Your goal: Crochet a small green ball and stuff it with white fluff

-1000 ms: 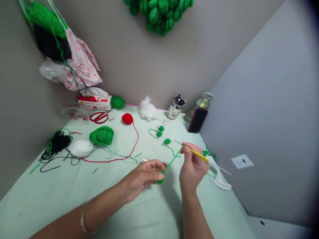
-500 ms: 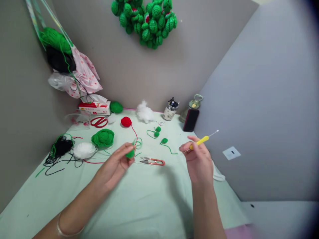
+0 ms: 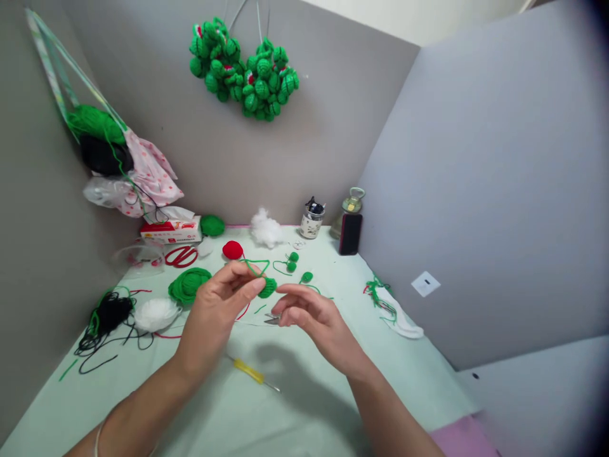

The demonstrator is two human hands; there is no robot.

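Observation:
My left hand (image 3: 219, 303) pinches a small green crocheted piece (image 3: 267, 287) between thumb and fingertips, a loop of green yarn trailing up from it. My right hand (image 3: 311, 317) hovers just right of the piece, fingers loosely curled and apart, holding nothing. A yellow-handled crochet hook (image 3: 251, 372) lies on the pale green table (image 3: 266, 406) below my hands. Small snips (image 3: 272, 318) peek out from behind my right fingers.
Green yarn coil (image 3: 188, 283), white stuffing (image 3: 155, 313), black yarn (image 3: 107, 313), red ball (image 3: 233, 250), red scissors (image 3: 181, 256), tissue box (image 3: 170, 230) lie left. Jar (image 3: 311, 222), phone (image 3: 349, 233) stand at the back. Green scraps on white cloth (image 3: 391, 311) lie right. Crocheted bunch (image 3: 242, 73) hangs on the wall.
My right hand has let go of the yellow hook, which now lies on the table, and moved left toward the green piece. My left hand lifted the piece up and rightward.

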